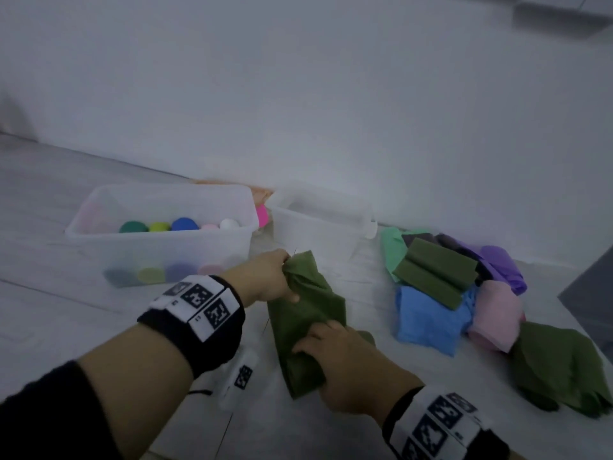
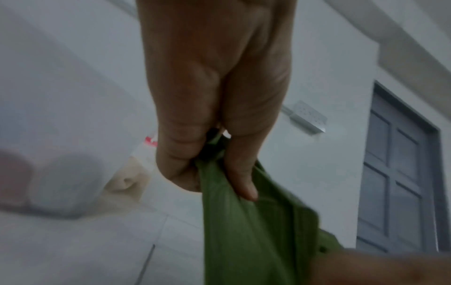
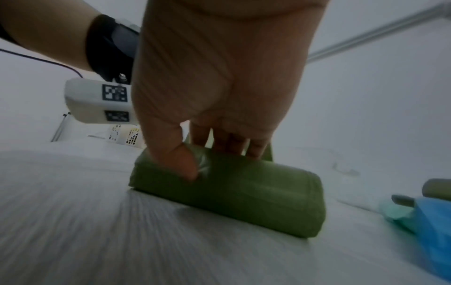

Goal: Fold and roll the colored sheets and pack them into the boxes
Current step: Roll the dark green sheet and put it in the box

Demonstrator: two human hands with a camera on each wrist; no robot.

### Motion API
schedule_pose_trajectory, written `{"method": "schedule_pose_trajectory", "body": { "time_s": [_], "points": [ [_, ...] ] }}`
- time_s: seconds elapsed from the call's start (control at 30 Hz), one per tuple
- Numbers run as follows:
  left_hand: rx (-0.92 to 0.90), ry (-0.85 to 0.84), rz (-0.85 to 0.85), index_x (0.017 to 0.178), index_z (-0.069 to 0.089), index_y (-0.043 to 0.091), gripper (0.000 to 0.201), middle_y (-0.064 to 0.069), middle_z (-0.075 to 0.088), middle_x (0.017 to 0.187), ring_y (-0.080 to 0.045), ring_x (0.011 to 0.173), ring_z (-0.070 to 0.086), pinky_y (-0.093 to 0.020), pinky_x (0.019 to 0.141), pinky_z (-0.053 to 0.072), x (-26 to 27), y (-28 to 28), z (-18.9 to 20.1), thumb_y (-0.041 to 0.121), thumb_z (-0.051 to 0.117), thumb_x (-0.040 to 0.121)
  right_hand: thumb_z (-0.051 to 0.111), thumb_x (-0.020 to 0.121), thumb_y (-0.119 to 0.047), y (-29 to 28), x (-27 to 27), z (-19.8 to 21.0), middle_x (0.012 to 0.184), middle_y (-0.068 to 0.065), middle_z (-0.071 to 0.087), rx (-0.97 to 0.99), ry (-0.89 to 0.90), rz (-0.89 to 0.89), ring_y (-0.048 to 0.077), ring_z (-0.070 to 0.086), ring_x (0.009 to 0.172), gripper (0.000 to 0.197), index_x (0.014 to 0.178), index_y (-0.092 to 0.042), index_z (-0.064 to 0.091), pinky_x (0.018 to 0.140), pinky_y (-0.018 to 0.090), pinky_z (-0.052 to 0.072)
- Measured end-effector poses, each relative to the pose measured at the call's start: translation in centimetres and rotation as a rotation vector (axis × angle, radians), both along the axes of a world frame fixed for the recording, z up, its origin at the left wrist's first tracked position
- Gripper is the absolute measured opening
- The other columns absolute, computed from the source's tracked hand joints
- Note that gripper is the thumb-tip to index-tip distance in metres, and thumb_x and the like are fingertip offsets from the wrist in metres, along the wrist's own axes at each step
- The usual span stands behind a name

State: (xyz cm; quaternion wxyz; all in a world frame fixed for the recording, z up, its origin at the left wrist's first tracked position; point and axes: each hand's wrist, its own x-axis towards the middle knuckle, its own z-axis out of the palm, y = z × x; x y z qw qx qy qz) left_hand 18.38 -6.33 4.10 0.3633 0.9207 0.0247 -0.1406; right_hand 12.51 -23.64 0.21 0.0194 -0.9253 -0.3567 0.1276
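A dark green sheet (image 1: 306, 313) lies folded into a long strip on the white floor in front of me. My left hand (image 1: 278, 277) pinches its far end, bunching the cloth (image 2: 244, 231) between thumb and fingers. My right hand (image 1: 325, 346) grips the near end, which is rolled into a thick bundle (image 3: 244, 192), thumb on one side and fingers over the top. Behind stand two clear boxes: the left box (image 1: 99, 207) holds several coloured rolls, the right box (image 1: 365, 224) looks empty.
A pile of loose sheets (image 1: 441, 293) in green, blue, pink, purple and mint lies at the right, with another dark green sheet (image 1: 560, 370) nearer me. A white wall runs behind the boxes. A grey door (image 2: 400, 173) shows in the left wrist view.
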Motion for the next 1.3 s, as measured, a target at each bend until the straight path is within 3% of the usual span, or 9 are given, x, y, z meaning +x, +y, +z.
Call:
{"method": "schedule_pose_trajectory", "body": {
  "time_s": [0.27, 0.43, 0.6, 0.7, 0.77, 0.87, 0.93, 1.03, 1.3],
  "points": [
    [0.045, -0.416, 0.067, 0.102, 0.067, 0.005, 0.022, -0.016, 0.064, 0.106, -0.030, 0.106, 0.058, -0.026, 0.076, 0.042, 4.8, -0.1, 8.8, 0.016, 0.072, 0.082, 0.074, 0.073, -0.036, -1.0, -0.4, 1.1, 0.125, 0.002, 0.044, -0.109, 0.018, -0.098, 0.022, 0.043, 0.113, 0.063, 0.122, -0.021, 0.038, 0.099, 0.038, 0.033],
    [0.592, -0.526, -0.154, 0.120, 0.058, 0.000, 0.042, -0.019, 0.055, 0.123, -0.034, 0.113, 0.051, -0.036, 0.087, 0.039, 9.2, -0.2, 15.8, 0.026, 0.065, 0.088, 0.069, 0.078, -0.028, -1.4, -0.4, 1.2, 0.123, -0.001, 0.038, -0.024, 0.135, -0.098, 0.019, 0.038, 0.109, 0.048, 0.118, -0.027, 0.042, 0.095, 0.034, 0.036],
    [0.500, -0.711, 0.025, 0.134, 0.042, -0.001, 0.052, -0.022, 0.044, 0.136, -0.034, 0.123, 0.045, -0.042, 0.098, 0.039, 11.7, 0.3, 19.2, 0.009, 0.064, 0.088, 0.063, 0.087, -0.026, -0.4, 0.1, 0.9, 0.132, 0.001, 0.043, 0.062, 0.133, -0.095, 0.018, 0.040, 0.115, 0.050, 0.130, -0.025, 0.038, 0.098, 0.032, 0.034],
    [0.490, -0.781, 0.042, 0.149, 0.020, 0.013, 0.079, -0.017, 0.019, 0.152, -0.034, 0.138, 0.023, -0.047, 0.107, 0.032, 10.4, 0.2, 16.8, 0.015, 0.067, 0.086, 0.052, 0.095, -0.022, -0.1, 0.0, 0.2, 0.140, 0.003, 0.036, 0.054, 0.107, -0.073, 0.022, 0.035, 0.125, 0.052, 0.142, -0.021, 0.031, 0.107, 0.035, 0.031],
    [0.492, -0.794, -0.063, 0.140, 0.039, 0.014, 0.058, -0.015, 0.036, 0.143, -0.033, 0.131, 0.034, -0.044, 0.103, 0.037, 8.7, -0.3, 13.9, 0.012, 0.062, 0.087, 0.048, 0.096, -0.019, -0.1, -0.3, -0.3, 0.140, 0.004, 0.036, 0.080, 0.120, -0.085, 0.022, 0.036, 0.124, 0.049, 0.141, -0.019, 0.030, 0.106, 0.032, 0.030],
    [0.481, -0.493, -0.302, 0.110, 0.065, 0.013, 0.023, -0.005, 0.062, 0.117, -0.023, 0.107, 0.057, -0.027, 0.088, 0.044, 5.3, -1.0, 7.8, 0.015, 0.059, 0.088, 0.049, 0.094, -0.011, 0.2, -0.5, -0.7, 0.135, 0.006, 0.040, 0.090, 0.089, -0.110, 0.022, 0.040, 0.119, 0.047, 0.136, -0.019, 0.032, 0.103, 0.034, 0.034],
    [0.538, -0.202, -0.472, 0.111, 0.068, 0.015, 0.022, 0.000, 0.064, 0.118, -0.018, 0.106, 0.058, -0.024, 0.084, 0.043, 3.2, -1.3, 3.2, 0.020, 0.058, 0.091, 0.052, 0.091, -0.009, 0.5, -0.6, -0.9, 0.132, 0.005, 0.041, 0.076, 0.064, -0.124, 0.022, 0.041, 0.117, 0.047, 0.133, -0.019, 0.033, 0.101, 0.036, 0.036],
    [0.548, 0.006, -0.536, 0.124, 0.061, 0.017, 0.030, -0.002, 0.054, 0.133, -0.020, 0.118, 0.052, -0.027, 0.097, 0.039, 1.5, -0.9, -2.3, 0.023, 0.050, 0.097, 0.055, 0.089, -0.014, 0.6, -1.0, -1.0, 0.130, 0.005, 0.042, 0.085, 0.051, -0.117, 0.022, 0.042, 0.115, 0.048, 0.132, -0.019, 0.034, 0.099, 0.034, 0.037],
    [0.399, 0.038, -0.336, 0.148, 0.026, 0.032, 0.078, -0.005, 0.008, 0.158, -0.026, 0.144, 0.016, -0.040, 0.118, 0.018, 1.2, 0.7, -6.9, 0.054, 0.063, 0.083, 0.067, 0.081, -0.021, -0.2, -1.8, -0.3, 0.120, -0.001, 0.044, 0.136, 0.229, -0.091, 0.014, 0.044, 0.104, 0.045, 0.122, -0.020, 0.050, 0.090, 0.023, 0.038]
  ]
}}
